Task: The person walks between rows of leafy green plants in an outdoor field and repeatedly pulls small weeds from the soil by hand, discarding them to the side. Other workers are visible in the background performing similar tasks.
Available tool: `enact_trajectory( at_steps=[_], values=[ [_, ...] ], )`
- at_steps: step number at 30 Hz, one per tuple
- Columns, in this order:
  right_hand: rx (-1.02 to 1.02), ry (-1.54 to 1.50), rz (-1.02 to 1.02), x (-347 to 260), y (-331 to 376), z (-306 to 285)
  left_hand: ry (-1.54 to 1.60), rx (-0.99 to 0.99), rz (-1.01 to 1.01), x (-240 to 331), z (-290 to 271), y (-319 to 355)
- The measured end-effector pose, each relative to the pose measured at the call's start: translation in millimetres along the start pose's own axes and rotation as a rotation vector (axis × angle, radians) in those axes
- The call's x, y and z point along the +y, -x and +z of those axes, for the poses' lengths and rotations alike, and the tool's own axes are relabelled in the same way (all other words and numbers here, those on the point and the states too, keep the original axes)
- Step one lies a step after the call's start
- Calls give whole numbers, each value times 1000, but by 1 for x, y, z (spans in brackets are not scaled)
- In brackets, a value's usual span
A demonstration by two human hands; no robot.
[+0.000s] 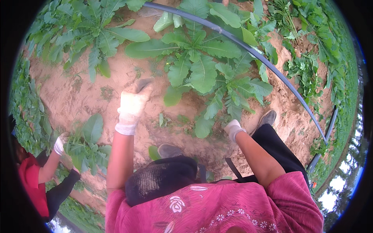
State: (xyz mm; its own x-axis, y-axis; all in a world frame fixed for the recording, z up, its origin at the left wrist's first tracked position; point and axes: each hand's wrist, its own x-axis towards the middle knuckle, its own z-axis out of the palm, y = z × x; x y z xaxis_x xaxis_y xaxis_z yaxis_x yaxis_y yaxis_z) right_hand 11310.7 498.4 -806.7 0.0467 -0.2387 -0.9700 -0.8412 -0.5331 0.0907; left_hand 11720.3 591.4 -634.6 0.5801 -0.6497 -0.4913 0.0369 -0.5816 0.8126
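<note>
**Gloved hands at a leafy plant**

Left hand (133, 105), white glove, fingers curled around a dark flat tool (142, 83), raised over bare soil. Right hand (233, 127), gloved, at the base of the big leafy plant (204, 70); finger spread can't tell, leaves cover it. One black hose (248, 48) crosses behind. Two shoes visible. A co-worker's gloved hand (60, 143) grips another plant (87, 143) at left.

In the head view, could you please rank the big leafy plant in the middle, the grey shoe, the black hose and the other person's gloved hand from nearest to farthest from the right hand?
From the right hand:
1. Big leafy plant, its low leaves just left of the hand.
2. Grey shoe, just to the right; too close to call against the plant.
3. Black hose, arcing above right.
4. Other person's gloved hand, far left.
</note>
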Motion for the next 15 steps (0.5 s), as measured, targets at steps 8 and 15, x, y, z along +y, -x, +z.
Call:
enact_trajectory(
  at_steps=[8,15],
  values=[
    [132,848,-483,25,-20,8,-1131,-37,587,9,27,-106],
    [-287,286,-321,-12,125,-78,-1314,19,468,5,85,-141]
  ],
)
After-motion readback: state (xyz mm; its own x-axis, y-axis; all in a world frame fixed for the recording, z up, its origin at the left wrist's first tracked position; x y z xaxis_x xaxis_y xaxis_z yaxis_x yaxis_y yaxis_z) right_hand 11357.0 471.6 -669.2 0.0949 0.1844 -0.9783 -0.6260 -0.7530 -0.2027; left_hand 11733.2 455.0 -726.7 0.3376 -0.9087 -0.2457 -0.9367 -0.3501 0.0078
